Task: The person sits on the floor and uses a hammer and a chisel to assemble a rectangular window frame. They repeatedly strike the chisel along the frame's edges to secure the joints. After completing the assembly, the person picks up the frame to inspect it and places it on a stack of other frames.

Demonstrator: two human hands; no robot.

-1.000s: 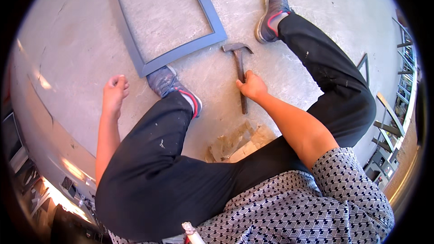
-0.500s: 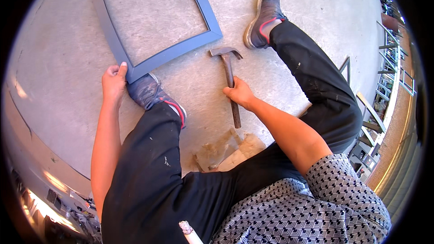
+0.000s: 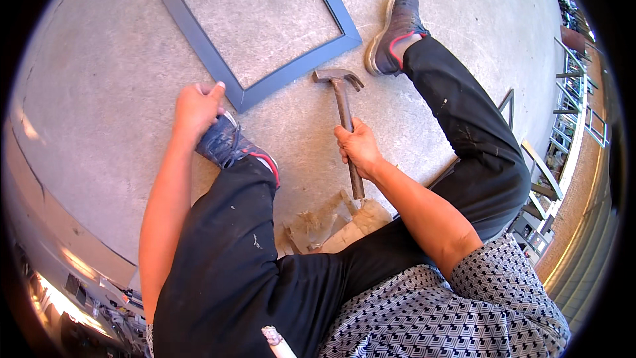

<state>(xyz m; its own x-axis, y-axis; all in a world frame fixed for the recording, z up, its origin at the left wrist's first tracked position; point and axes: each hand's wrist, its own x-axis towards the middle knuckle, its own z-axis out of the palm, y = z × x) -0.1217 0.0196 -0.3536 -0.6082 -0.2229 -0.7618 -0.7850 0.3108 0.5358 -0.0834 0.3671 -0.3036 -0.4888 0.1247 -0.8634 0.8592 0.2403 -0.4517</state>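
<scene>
My right hand (image 3: 358, 146) is closed around the handle of a claw hammer (image 3: 344, 103). Its worn steel head points away from me, above the concrete floor. At the left, a blue-grey rectangular frame (image 3: 289, 74) has its near-left corner beside my left hand (image 3: 197, 109). That hand's fingers are curled, and the thumb tip is at the frame's outer edge. Nothing shows between those fingers. The frame's far end runs out of view. My left shoe (image 3: 225, 140) is just below that corner and the hand.
My right shoe (image 3: 397, 32) rests beyond the hammer. Crumpled brown sheet material (image 3: 338, 224) lies between my legs. Metal frames and bars (image 3: 571, 103) stand along the right side. A lit cigarette (image 3: 277, 342) shows at the bottom edge. Clutter lines the lower left.
The frame has shifted right and turned slightly, its corner coming away from over my left shoe. My left hand moved right, and its thumb no longer lies across the corner. The hammer moved slightly right.
</scene>
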